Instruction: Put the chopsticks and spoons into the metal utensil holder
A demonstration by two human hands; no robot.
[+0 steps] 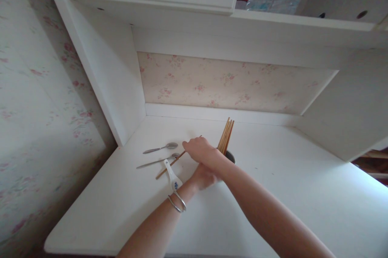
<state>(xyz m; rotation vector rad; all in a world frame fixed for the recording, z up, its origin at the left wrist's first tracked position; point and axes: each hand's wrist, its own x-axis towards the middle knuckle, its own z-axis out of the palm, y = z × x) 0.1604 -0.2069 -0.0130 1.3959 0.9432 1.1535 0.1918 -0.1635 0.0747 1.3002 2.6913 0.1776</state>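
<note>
Where the two spoons [160,147] lie toward the table's left edge, a chopstick [169,164] slants beside them, its far end pinched in the right hand [201,149]; the left hand [203,177], just beneath, grips the cup [230,155].

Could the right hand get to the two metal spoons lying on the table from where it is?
Probably yes. The right hand is at the loose chopstick, and the metal spoons lie just beyond on the table, nothing between. The left hand sits lower, out of the way.

White desk [303,193], pink-flowered wallpaper [230,84], brown chopsticks [226,136].
</note>
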